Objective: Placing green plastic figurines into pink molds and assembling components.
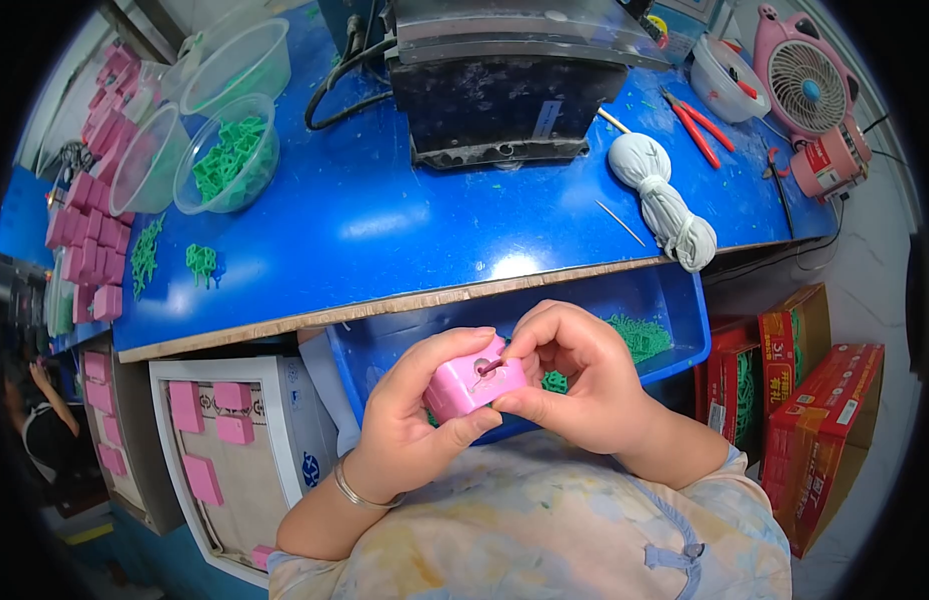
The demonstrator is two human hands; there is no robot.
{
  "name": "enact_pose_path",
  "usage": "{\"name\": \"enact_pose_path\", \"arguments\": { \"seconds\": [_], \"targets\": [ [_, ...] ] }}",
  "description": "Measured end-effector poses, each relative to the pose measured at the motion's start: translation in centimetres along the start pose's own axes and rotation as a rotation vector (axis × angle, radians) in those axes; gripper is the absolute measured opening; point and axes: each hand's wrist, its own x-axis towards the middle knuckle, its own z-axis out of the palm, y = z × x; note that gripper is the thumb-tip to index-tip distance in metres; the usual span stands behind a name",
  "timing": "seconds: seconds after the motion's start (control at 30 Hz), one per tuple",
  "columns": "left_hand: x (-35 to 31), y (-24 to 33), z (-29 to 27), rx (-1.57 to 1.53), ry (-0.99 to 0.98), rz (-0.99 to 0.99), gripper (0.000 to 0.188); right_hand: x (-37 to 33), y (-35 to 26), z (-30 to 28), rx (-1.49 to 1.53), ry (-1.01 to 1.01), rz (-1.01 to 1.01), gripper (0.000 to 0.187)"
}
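Note:
My left hand [417, 392] is wrapped round a small pink block [463, 392], thumb along its near side and fingers over its far edge. A dark opening and a short dark reddish stick-like piece [492, 367] show on its upper face. At the block's right edge my right hand [590, 378] grips it between thumb and curled fingers. Both hands hold the block over a blue plastic bin [697, 318] with green plastic pieces [640, 338] inside. My hands cover part of the bin's contents.
Clear tubs, one with green pieces [228, 160], stand on the blue table [375, 230] at the left beside stacked pink blocks [90, 235]. A black machine [505, 100], white cloth bundle [663, 195], red-handled pliers [700, 130] and pink fan [807, 80] lie farther back. Red cartons [815, 440] stand right.

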Motion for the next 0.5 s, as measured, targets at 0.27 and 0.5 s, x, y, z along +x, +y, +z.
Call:
{"name": "enact_pose_path", "arguments": {
  "seconds": [0.27,0.5],
  "targets": [
    [-0.5,-0.3,0.3,-0.237,-0.069,-0.005,0.060,1.4,0.0,-0.8,-0.299,-0.169,-0.340,0.042],
    [-0.2,-0.8,0.0,-0.577,-0.246,-0.009,0.056,1.3,1.7,-0.3,-0.015,-0.265,-0.284,0.045]
  ]
}}
